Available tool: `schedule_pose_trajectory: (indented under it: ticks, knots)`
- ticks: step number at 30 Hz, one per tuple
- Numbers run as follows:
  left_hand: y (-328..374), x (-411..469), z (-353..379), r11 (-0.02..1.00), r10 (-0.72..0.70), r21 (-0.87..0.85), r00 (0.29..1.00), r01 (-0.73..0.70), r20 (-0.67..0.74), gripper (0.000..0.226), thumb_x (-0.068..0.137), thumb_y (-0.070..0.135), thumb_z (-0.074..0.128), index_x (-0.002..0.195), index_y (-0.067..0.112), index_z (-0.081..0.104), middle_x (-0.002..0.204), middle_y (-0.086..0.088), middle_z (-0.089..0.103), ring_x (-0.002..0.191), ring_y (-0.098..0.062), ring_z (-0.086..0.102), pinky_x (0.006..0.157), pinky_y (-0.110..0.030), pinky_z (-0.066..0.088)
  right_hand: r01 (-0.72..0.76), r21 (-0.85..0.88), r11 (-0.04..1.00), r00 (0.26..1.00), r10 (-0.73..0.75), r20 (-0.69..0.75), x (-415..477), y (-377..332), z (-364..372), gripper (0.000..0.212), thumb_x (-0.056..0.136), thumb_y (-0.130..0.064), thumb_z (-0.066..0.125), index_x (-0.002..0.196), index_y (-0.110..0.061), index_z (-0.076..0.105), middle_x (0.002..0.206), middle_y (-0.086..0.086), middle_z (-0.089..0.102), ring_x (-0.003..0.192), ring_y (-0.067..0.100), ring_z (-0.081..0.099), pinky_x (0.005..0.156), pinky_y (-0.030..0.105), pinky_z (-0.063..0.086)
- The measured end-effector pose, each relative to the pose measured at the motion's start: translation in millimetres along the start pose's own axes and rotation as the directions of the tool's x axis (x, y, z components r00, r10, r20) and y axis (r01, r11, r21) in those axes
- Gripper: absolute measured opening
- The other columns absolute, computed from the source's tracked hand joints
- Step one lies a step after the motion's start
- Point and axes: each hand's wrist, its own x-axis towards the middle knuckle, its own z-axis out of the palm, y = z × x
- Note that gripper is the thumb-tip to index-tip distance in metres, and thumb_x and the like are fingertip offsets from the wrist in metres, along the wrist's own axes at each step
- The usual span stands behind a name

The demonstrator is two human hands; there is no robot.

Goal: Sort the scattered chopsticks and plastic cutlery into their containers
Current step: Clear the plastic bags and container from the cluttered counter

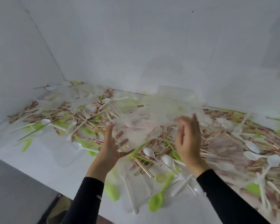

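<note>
Covering most of the white table [39, 159], a jumble of paper-wrapped chopsticks [90, 117], white spoons [149, 152], white forks [105, 101] and lime-green cutlery [158, 198] spreads from the far left corner across to the right edge. The heap is thickest along the far wall and at the right; the near left part of the table is mostly bare, with only a few stray pieces. Above the middle of the pile a person holds up a clear plastic bag [136, 131], thin and crumpled, its shape blurred. The left hand [111, 147] grips the bag's near left edge, thumb up along the side and fingers showing through the film from behind. The right hand [187, 138] is raised just beside the bag's right side, fingers spread and loose; it is blurred, and I cannot tell whether it has hold of the plastic. Both arms wear black sleeves. More filmy clear plastic lies at the far side of the heap by the wall, and another clear piece rests flat on the table at the near left. White walls [119, 46] close the table in at the far side and left.
</note>
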Motion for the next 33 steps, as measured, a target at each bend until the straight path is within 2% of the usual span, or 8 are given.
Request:
schedule_pose_trajectory:
  ticks: [4, 7, 10, 14, 18, 22, 28, 33]
  knots:
    - [18.7, -0.2, -11.9, 1.0, -0.01, 0.02, 0.99, 0.008, 0.143, 0.07, 0.07, 0.081, 0.052, 0.122, 0.036, 0.063, 0.13, -0.006, 0.063, 0.12, -0.032, 0.06, 0.085, -0.059, 0.053, 0.257, 0.148, 0.955, 0.932, -0.285, 0.224, -25.2, -54.2, 38.0, 0.022, 0.097, -0.006, 0.042, 0.11, -0.012, 0.058, 0.102, 0.006, 0.061, 0.097, 0.02, 0.058, 0.115, 0.047, 0.031]
    - [33.1, 2.1, -31.9, 0.998, 0.009, 0.052, 0.981, -0.02, 0.193, 0.095, 0.062, 0.084, 0.065, 0.139, 0.031, 0.05, 0.135, -0.001, 0.06, 0.122, -0.025, 0.06, 0.085, -0.055, 0.055, 0.273, 0.222, 0.936, 0.877, -0.337, 0.342, -33.0, -78.8, 67.1, 0.025, 0.099, -0.006, 0.041, 0.111, -0.008, 0.063, 0.105, 0.008, 0.061, 0.099, 0.022, 0.061, 0.115, 0.049, 0.031]
    - [40.4, 6.8, -43.7, 0.995, 0.095, 0.025, 0.989, -0.098, 0.113, 0.068, 0.077, 0.066, 0.066, 0.135, 0.037, 0.045, 0.136, 0.001, 0.057, 0.114, -0.026, 0.065, 0.077, -0.05, 0.057, 0.216, 0.261, 0.941, 0.833, -0.317, 0.453, -19.5, -81.6, 81.2, 0.033, 0.093, -0.004, 0.043, 0.119, -0.003, 0.063, 0.118, 0.01, 0.059, 0.115, 0.022, 0.057, 0.119, 0.047, 0.024]
    - [57.3, 14.9, -70.6, 0.994, 0.065, -0.085, 0.997, -0.068, -0.035, 0.042, 0.095, 0.053, 0.05, 0.133, 0.037, 0.047, 0.132, -0.004, 0.059, 0.113, -0.033, 0.062, 0.072, -0.05, 0.057, -0.054, -0.093, 0.994, 0.884, 0.091, 0.459, 18.7, -41.3, 107.4, 0.043, 0.093, -0.008, 0.044, 0.136, -0.008, 0.048, 0.137, 0.007, 0.052, 0.13, 0.016, 0.043, 0.117, 0.052, 0.027]
    - [72.8, 17.1, -102.6, 0.993, 0.076, -0.086, 0.997, -0.078, -0.025, 0.044, 0.088, 0.058, 0.054, 0.128, 0.039, 0.051, 0.131, -0.006, 0.059, 0.114, -0.036, 0.062, 0.071, -0.048, 0.058, -0.089, -0.614, 0.785, 0.6, 0.534, 0.596, 38.1, 8.8, 122.5, 0.065, 0.096, -0.005, 0.044, 0.154, -0.013, 0.017, 0.158, 0.011, 0.028, 0.145, 0.027, 0.027, 0.123, 0.046, 0.008]
    - [88.9, 19.7, -132.6, 0.994, 0.087, -0.058, 0.996, -0.088, -0.017, 0.055, 0.083, 0.062, 0.055, 0.133, 0.039, 0.049, 0.135, -0.005, 0.057, 0.115, -0.036, 0.062, 0.075, -0.048, 0.058, 0.047, -0.786, 0.617, 0.551, 0.64, 0.536, 43.7, 11.8, 128.2, 0.039, 0.093, -0.006, 0.045, 0.13, -0.015, 0.054, 0.115, 0.002, 0.067, 0.114, 0.021, 0.059, 0.119, 0.042, 0.019]
    - [114.0, 25.1, -176.9, 0.997, 0.059, -0.047, 0.997, -0.061, -0.057, 0.068, 0.079, 0.073, 0.05, 0.136, 0.036, 0.05, 0.13, -0.004, 0.06, 0.115, -0.033, 0.062, 0.078, -0.05, 0.058, -0.028, -0.323, 0.946, 0.947, 0.128, 0.295, 40.4, -41.9, 173.4, 0.029, 0.087, 0.008, 0.051, 0.111, -0.005, 0.064, 0.101, 0.011, 0.069, 0.095, 0.03, 0.064, 0.118, 0.046, 0.025]
    - [127.9, 26.4, -205.4, 0.995, 0.082, -0.048, 0.997, -0.082, -0.005, 0.071, 0.076, 0.078, 0.05, 0.136, 0.041, 0.052, 0.13, -0.006, 0.062, 0.112, -0.032, 0.066, 0.082, -0.051, 0.056, 0.322, 0.134, 0.937, 0.869, -0.349, 0.352, 24.8, -131.9, 218.5, 0.026, 0.088, 0.0, 0.046, 0.107, -0.006, 0.064, 0.098, 0.006, 0.064, 0.095, 0.019, 0.057, 0.116, 0.049, 0.029]
